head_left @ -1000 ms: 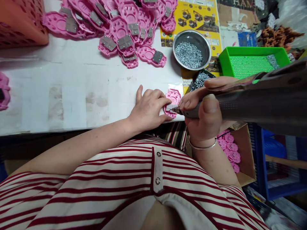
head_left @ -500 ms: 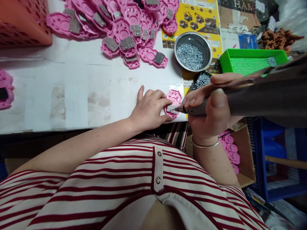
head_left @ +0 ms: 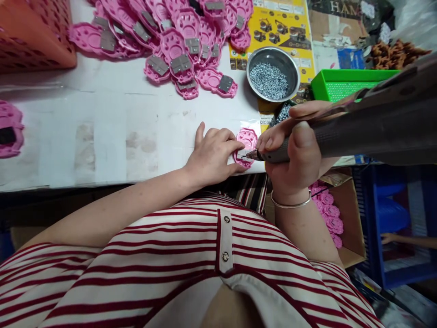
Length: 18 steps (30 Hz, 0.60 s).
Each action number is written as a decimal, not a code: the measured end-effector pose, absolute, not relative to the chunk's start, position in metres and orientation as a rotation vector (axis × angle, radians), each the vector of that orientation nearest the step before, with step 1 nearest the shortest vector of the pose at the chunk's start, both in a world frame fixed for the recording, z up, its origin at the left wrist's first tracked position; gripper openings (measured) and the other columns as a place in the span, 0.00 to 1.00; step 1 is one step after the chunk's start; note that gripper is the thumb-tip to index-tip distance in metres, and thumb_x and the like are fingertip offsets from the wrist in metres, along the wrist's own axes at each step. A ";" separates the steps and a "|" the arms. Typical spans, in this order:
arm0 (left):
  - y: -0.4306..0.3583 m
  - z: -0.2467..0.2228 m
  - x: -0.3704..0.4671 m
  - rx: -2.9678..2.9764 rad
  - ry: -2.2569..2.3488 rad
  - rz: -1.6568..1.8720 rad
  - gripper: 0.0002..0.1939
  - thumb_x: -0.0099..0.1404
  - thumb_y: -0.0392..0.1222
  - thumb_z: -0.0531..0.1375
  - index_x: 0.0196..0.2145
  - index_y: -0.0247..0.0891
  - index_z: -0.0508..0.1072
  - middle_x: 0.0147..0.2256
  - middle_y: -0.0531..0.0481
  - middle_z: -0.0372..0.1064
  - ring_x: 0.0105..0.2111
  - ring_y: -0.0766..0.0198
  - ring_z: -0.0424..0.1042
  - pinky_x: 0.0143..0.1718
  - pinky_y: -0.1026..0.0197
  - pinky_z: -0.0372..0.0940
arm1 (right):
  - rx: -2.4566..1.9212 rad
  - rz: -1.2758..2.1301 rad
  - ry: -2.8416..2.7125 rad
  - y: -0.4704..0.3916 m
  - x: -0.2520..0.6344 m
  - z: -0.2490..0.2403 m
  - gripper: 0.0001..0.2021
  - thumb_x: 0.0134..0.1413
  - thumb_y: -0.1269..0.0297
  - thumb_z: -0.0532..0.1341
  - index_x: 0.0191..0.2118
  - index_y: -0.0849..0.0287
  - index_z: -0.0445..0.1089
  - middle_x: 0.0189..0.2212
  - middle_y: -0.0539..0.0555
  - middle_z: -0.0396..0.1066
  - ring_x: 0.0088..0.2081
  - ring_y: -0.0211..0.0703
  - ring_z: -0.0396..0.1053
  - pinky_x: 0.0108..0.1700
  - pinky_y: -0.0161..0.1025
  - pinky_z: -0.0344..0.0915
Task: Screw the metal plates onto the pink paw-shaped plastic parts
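A pink plastic part [head_left: 247, 138] with a metal plate lies near the table's front edge. My left hand [head_left: 213, 157] grips its left side between thumb and fingers. In my right hand [head_left: 295, 152] is a dark, long-bodied power screwdriver [head_left: 362, 136], held nearly level. Its thin tip points left and meets the metal plate; whether a screw sits under it is too small to tell. Just behind, a steel bowl [head_left: 273, 75] holds many small screws. A dark container of screws [head_left: 284, 112] is partly hidden by my right hand.
Many pink parts [head_left: 177, 50] are piled at the back. An orange basket [head_left: 37, 36] stands back left, a green tray [head_left: 321, 86] back right. Below the right side, a cardboard box [head_left: 353, 228] holds pink pieces. Another person's hand [head_left: 389, 238] shows at far right.
The screwdriver and my right hand have shifted slightly left, and the tool's rear end sits lower. My left hand stays on the pink part. Another person's hand has come into view at right.
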State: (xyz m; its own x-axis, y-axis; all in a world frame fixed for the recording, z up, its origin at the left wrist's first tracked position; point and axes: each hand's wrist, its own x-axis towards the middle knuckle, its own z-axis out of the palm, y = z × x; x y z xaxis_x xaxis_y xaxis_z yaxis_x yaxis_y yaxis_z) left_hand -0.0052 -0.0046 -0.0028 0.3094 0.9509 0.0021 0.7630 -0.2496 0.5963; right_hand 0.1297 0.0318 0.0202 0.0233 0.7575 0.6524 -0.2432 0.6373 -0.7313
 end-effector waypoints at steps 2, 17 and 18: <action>-0.004 -0.003 -0.005 2.089 1.514 0.505 0.20 0.62 0.53 0.69 0.49 0.46 0.78 0.47 0.49 0.70 0.53 0.49 0.65 0.68 0.26 0.38 | -0.450 0.821 -1.318 0.033 0.129 0.021 0.11 0.56 0.54 0.67 0.44 0.48 0.72 0.29 0.45 0.66 0.16 0.26 0.57 0.18 0.29 0.60; -0.004 -0.004 -0.006 2.108 1.507 0.533 0.19 0.62 0.53 0.69 0.49 0.46 0.79 0.47 0.47 0.70 0.52 0.49 0.66 0.67 0.26 0.40 | -0.492 1.226 -1.315 0.052 0.132 0.038 0.05 0.54 0.61 0.67 0.34 0.56 0.76 0.14 0.44 0.64 0.15 0.37 0.63 0.16 0.36 0.57; -0.005 -0.004 -0.005 2.109 1.508 0.530 0.19 0.62 0.53 0.69 0.49 0.46 0.79 0.47 0.47 0.70 0.52 0.49 0.65 0.67 0.26 0.40 | -0.503 1.234 -1.315 0.052 0.131 0.039 0.06 0.52 0.60 0.68 0.34 0.56 0.76 0.14 0.44 0.63 0.15 0.37 0.63 0.15 0.36 0.57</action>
State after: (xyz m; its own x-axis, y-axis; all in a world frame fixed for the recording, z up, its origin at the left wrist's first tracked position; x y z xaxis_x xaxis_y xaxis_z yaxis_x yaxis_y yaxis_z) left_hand -0.0055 -0.0045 -0.0038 0.3142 0.9489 0.0290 0.7586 -0.2693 0.5933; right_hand 0.1315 0.0517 0.0388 -0.2037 0.8742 0.4409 -0.3845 0.3427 -0.8572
